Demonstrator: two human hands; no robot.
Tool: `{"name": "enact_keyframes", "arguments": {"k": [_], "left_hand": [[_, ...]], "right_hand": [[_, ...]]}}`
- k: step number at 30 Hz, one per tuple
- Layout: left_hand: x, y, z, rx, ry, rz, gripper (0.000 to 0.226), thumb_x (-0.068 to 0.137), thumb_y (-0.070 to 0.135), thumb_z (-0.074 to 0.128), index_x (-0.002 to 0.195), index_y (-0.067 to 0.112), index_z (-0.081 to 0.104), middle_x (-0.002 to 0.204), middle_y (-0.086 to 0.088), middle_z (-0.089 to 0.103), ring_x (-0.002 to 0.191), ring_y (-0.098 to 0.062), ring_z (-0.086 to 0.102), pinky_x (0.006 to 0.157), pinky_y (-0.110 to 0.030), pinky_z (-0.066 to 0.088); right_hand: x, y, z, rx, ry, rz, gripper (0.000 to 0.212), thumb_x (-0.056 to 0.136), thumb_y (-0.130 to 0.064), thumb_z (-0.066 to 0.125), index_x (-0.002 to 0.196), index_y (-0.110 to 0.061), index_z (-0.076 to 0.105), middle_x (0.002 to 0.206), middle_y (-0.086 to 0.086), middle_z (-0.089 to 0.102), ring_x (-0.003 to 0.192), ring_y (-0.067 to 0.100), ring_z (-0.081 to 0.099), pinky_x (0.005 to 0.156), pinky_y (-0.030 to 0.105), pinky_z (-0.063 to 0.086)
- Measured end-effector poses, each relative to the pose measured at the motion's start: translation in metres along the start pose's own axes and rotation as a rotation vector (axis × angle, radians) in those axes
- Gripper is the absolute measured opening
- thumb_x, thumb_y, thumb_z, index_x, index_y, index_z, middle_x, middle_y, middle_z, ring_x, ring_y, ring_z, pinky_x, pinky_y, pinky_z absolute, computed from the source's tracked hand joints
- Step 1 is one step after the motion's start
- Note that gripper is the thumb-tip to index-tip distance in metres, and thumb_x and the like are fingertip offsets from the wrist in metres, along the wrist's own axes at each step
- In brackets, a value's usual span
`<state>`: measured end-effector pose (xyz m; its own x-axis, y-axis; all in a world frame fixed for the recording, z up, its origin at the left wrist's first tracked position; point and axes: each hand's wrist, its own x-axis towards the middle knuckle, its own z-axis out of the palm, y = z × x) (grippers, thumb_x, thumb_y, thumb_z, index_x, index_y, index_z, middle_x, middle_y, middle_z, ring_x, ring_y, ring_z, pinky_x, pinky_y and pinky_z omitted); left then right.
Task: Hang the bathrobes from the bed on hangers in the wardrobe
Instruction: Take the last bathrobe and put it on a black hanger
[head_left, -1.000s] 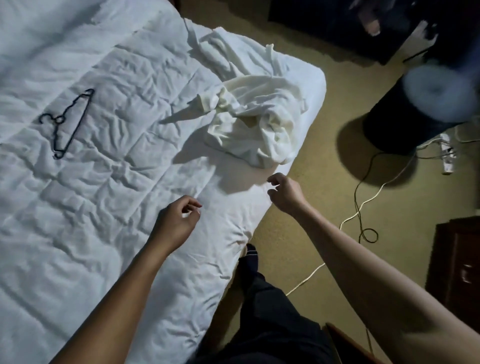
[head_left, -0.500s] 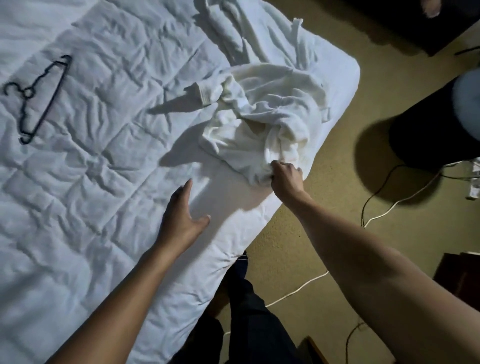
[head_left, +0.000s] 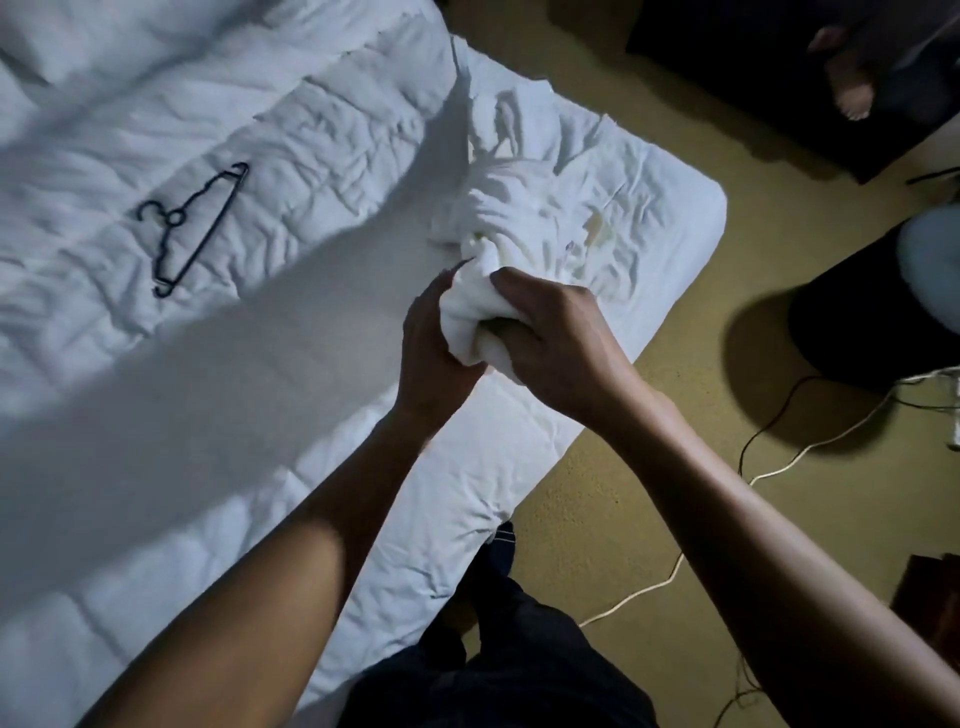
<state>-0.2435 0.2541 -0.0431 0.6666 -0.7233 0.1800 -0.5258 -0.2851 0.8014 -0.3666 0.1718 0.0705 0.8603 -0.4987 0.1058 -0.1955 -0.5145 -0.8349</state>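
Step in hand: picking up the bathrobe (head_left: 519, 213) from the bed (head_left: 208, 415). The bathrobe lies crumpled at the bed's far corner, close to its floor-side edge. Both hands grasp one bunched fold of it. The left hand (head_left: 434, 338) curls round the fold from the bed's inner side, and the right hand (head_left: 550, 343) clenches it from the floor side. The rest of the cloth trails on the bed. A dark hanger (head_left: 201, 228) lies flat near the bed's middle, well apart from the bathrobe and untouched. The next move probably calls for lifting the cloth clear of the bed, locating the collar and shoulders, then freeing one hand to fetch the hanger. The fabric looks limp and tangled, so the sleeves may drag. No wardrobe can be identified in view.
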Motion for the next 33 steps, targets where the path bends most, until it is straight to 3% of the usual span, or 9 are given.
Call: {"name": "enact_keyframes", "arguments": {"k": [2, 5, 8, 12, 17, 21, 23, 26, 33], "left_hand": [[-0.009, 0.008, -0.032, -0.079, 0.095, -0.009, 0.042, 0.081, 0.041, 0.053, 0.099, 0.005, 0.066, 0.090, 0.011, 0.063, 0.084, -0.005, 0.061, 0.071, -0.014, 0.043], [-0.029, 0.010, -0.088, -0.206, 0.138, -0.131, 0.040, 0.077, 0.046, 0.056, 0.092, 0.011, 0.066, 0.083, 0.012, 0.067, 0.081, -0.002, 0.061, 0.075, -0.029, 0.054], [-0.056, 0.008, -0.152, -0.229, 0.059, -0.194, 0.029, 0.074, 0.056, 0.059, 0.084, 0.029, 0.057, 0.082, 0.004, 0.064, 0.084, -0.005, 0.056, 0.085, -0.024, 0.051], [-0.119, 0.001, -0.239, -0.678, 0.104, -0.201, 0.049, 0.062, 0.025, 0.079, 0.109, 0.021, 0.069, 0.109, 0.003, 0.074, 0.109, -0.017, 0.065, 0.093, -0.038, 0.053], [-0.183, -0.006, -0.324, -0.765, 0.284, -0.275, 0.040, 0.077, 0.012, 0.067, 0.117, 0.006, 0.066, 0.110, -0.005, 0.074, 0.108, -0.021, 0.068, 0.091, -0.035, 0.057], [-0.224, -0.013, -0.388, -0.721, 0.471, -0.377, 0.039, 0.099, 0.012, 0.049, 0.083, 0.026, 0.082, 0.091, 0.006, 0.078, 0.090, -0.008, 0.072, 0.077, -0.024, 0.056], [-0.243, -0.025, -0.422, -0.681, 0.531, -0.456, 0.023, 0.098, 0.030, 0.056, 0.096, 0.021, 0.078, 0.098, 0.001, 0.078, 0.094, -0.011, 0.073, 0.077, -0.025, 0.058], [-0.268, -0.053, -0.459, -0.520, 0.637, -0.631, 0.045, 0.082, 0.053, 0.072, 0.110, 0.019, 0.075, 0.105, -0.005, 0.078, 0.101, -0.022, 0.074, 0.092, -0.040, 0.058], [-0.304, -0.083, -0.460, 0.361, 0.571, -0.801, 0.066, 0.072, 0.045, 0.075, 0.128, 0.015, 0.056, 0.114, -0.008, 0.063, 0.113, -0.036, 0.061, 0.085, -0.037, 0.044]], "right_hand": [[-0.005, -0.027, 0.007, 0.007, -0.006, -0.022, 0.028, 0.085, -0.007, 0.069, 0.071, -0.021, 0.050, 0.065, -0.008, 0.050, 0.060, 0.002, 0.044, 0.056, 0.012, 0.032], [-0.009, -0.055, 0.022, 0.058, -0.063, -0.051, 0.025, 0.084, -0.033, 0.081, 0.095, -0.018, 0.064, 0.083, -0.011, 0.059, 0.075, 0.000, 0.054, 0.067, 0.019, 0.043], [-0.014, -0.052, 0.042, 0.140, -0.181, -0.129, 0.080, 0.078, -0.030, 0.088, 0.146, -0.023, 0.046, 0.140, -0.007, 0.053, 0.130, 0.011, 0.051, 0.103, 0.032, 0.047], [-0.016, -0.007, 0.118, -0.325, -0.337, 0.109, 0.130, 0.061, -0.051, 0.091, 0.160, -0.029, 0.009, 0.165, 0.002, 0.016, 0.152, 0.026, 0.016, 0.120, 0.050, 0.024], [-0.026, -0.009, 0.205, -0.354, -0.315, 0.116, 0.061, 0.076, -0.016, 0.063, 0.136, -0.017, 0.051, 0.118, 0.016, 0.068, 0.112, 0.042, 0.061, 0.087, 0.043, 0.050], [-0.022, -0.073, 0.224, -0.150, -0.418, -0.033, 0.035, 0.077, -0.032, 0.053, 0.105, -0.015, 0.066, 0.100, 0.008, 0.075, 0.094, 0.021, 0.068, 0.076, 0.039, 0.051], [-0.017, -0.113, 0.221, -0.065, -0.431, -0.121, 0.032, 0.077, -0.037, 0.051, 0.096, -0.015, 0.064, 0.091, 0.005, 0.072, 0.085, 0.019, 0.066, 0.076, 0.044, 0.052], [-0.006, -0.169, 0.206, 0.023, -0.443, -0.225, 0.022, 0.081, -0.035, 0.051, 0.093, -0.021, 0.063, 0.088, -0.003, 0.068, 0.081, 0.010, 0.060, 0.077, 0.039, 0.049], [0.015, -0.245, 0.193, 0.143, -0.315, -0.377, 0.038, 0.084, -0.049, 0.051, 0.089, -0.014, 0.066, 0.083, 0.000, 0.069, 0.078, 0.006, 0.059, 0.067, 0.031, 0.047]]}}
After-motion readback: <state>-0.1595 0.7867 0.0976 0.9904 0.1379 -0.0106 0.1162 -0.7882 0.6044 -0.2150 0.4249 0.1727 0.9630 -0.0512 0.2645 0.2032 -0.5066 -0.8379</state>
